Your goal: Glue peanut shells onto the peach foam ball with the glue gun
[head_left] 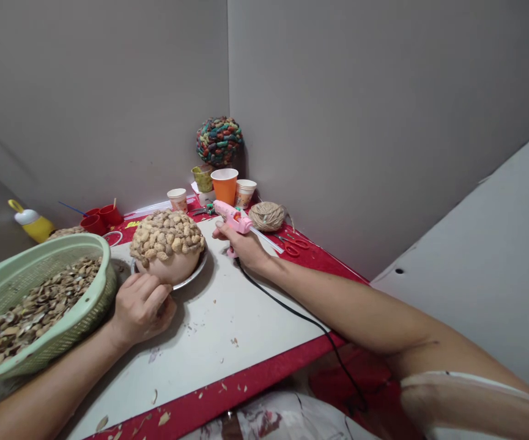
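My right hand (248,247) is wrapped round the handle of a pink hot glue gun (232,215), with a clear glue stick (266,239) jutting from its back. The gun's nose points left, apart from the ball. Partly covered with peanut shells (167,233), a pale round ball (167,269) rests in a shallow metal bowl (195,280). My left hand (145,305) is closed in front of the ball, close to the bowl's rim; whatever its curled fingers hold is hidden.
A green basket (101,287) of shells stands left. Behind are red cups (110,215), an orange cup (224,186), paper cups (178,198), a colourful ball (219,140) and twine (268,216). Red-handled scissors (292,245) lie right. The gun's black cord (292,310) crosses the white board (227,342).
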`<state>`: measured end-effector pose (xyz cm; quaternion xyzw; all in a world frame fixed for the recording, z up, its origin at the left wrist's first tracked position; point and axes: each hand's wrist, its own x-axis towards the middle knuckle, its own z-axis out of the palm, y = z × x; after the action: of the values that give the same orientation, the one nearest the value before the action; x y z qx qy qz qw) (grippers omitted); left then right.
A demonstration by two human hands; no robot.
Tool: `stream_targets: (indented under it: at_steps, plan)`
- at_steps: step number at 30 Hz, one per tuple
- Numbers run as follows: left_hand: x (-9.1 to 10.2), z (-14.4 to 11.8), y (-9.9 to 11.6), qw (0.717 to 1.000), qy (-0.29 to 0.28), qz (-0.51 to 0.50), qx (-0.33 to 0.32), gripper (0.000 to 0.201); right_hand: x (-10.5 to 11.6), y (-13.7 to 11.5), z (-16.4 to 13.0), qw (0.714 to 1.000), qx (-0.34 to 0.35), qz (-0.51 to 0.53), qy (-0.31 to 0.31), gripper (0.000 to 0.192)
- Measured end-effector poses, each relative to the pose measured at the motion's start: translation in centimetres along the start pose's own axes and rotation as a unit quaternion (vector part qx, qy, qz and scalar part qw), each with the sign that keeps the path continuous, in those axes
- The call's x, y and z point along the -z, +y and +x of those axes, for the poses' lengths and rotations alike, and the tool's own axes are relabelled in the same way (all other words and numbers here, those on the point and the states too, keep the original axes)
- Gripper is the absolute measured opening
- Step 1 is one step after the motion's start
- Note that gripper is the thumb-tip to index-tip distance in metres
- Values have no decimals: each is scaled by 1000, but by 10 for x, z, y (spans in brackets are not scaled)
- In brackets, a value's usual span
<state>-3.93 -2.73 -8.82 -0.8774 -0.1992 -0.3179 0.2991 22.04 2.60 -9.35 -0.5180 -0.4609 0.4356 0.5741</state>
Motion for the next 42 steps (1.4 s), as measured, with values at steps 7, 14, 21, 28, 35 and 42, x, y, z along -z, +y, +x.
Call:
stream_targets:
  at_steps: [7, 14, 21, 28, 35, 42]
  plan:
    - [1, 1, 1, 1000, -6, 29, -4, 14, 0, 0, -1, 1000, 10, -1, -5, 33]
    - [0, -1, 6, 998, -23, 64, -11, 11, 0, 7, 3, 999, 29, -6, -24, 38]
    - [-2, 2, 4, 999, -9, 50, -17, 13, 2, 7, 3, 999, 24, -19, -15, 43]
    - [6, 5, 9, 1000, -14, -11, -8, 14, 1, 5, 2, 1000, 20, -16, -10, 46]
    - [6, -4, 20, 981, 18, -162, -105, 24, 1, 7, 0, 999, 31, 5, -8, 44]
    - [4, 2, 25, 978, 8, -188, -93, 21, 2, 16, 1, 999, 26, 19, -13, 53]
